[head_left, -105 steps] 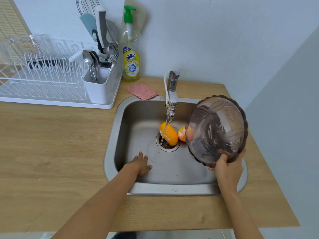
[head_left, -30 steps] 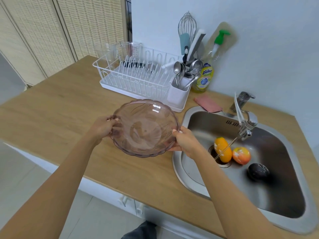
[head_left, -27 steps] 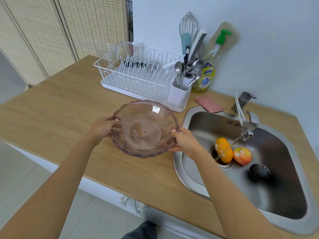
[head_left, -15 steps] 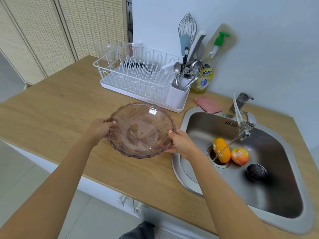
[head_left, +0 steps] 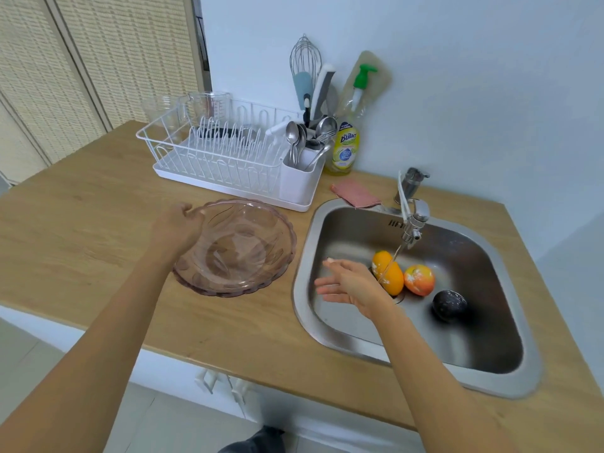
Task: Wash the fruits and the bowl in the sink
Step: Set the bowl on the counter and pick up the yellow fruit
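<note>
A pinkish clear glass bowl (head_left: 242, 253) stands upright on the wooden counter, just left of the sink (head_left: 302, 256). My left hand (head_left: 175, 230) holds its left rim with curled fingers. My right hand (head_left: 349, 284) hovers open above the sink's left half, holding nothing. In the sink lie an oblong orange fruit (head_left: 390, 277), a round orange-red fruit (head_left: 419, 279) and a dark avocado (head_left: 449, 305). Water runs from the tap (head_left: 412, 220) onto the oblong orange fruit, over the drain.
A white dish rack (head_left: 215, 155) with a cutlery holder (head_left: 299, 186) stands behind the bowl. A dish soap bottle (head_left: 346, 148) is by the wall, and a pink cloth (head_left: 355, 197) lies at the sink's back edge. The counter's front edge is close below the bowl.
The bowl was carried from above the sink to the counter and now rests there. My right hand has let go of its rim and moved right over the sink.
</note>
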Action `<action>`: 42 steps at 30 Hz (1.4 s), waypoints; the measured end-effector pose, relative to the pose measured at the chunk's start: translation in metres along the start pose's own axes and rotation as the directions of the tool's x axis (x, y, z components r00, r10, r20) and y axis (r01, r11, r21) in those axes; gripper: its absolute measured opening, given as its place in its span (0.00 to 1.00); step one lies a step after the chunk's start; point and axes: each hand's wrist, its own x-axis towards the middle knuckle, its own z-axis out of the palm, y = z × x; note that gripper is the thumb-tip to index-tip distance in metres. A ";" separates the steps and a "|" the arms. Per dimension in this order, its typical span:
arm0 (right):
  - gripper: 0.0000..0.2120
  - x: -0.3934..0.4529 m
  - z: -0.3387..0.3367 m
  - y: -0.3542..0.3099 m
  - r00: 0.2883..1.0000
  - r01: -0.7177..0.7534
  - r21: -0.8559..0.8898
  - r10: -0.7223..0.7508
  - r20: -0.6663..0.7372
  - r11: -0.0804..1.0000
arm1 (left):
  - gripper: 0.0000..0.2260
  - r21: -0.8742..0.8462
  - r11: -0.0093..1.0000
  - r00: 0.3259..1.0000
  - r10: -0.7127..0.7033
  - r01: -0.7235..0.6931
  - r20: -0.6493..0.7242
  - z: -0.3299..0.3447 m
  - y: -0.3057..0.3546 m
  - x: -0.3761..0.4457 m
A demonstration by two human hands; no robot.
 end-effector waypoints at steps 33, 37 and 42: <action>0.20 0.109 -0.157 0.060 0.910 -0.093 -0.567 -0.161 -0.382 0.818 | 0.19 -0.048 0.999 0.742 0.026 0.008 0.670 0.329 0.071 -0.016; 0.14 0.132 -0.153 0.060 0.910 -0.064 -0.656 -0.226 -0.348 0.752 | 0.22 0.008 0.996 0.730 0.056 -0.083 0.681 0.341 0.075 -0.008; 0.12 0.149 -0.154 0.059 0.923 -0.065 -0.621 -0.189 -0.335 0.781 | 0.22 -0.016 0.997 0.713 0.068 -0.079 0.698 0.348 0.078 -0.004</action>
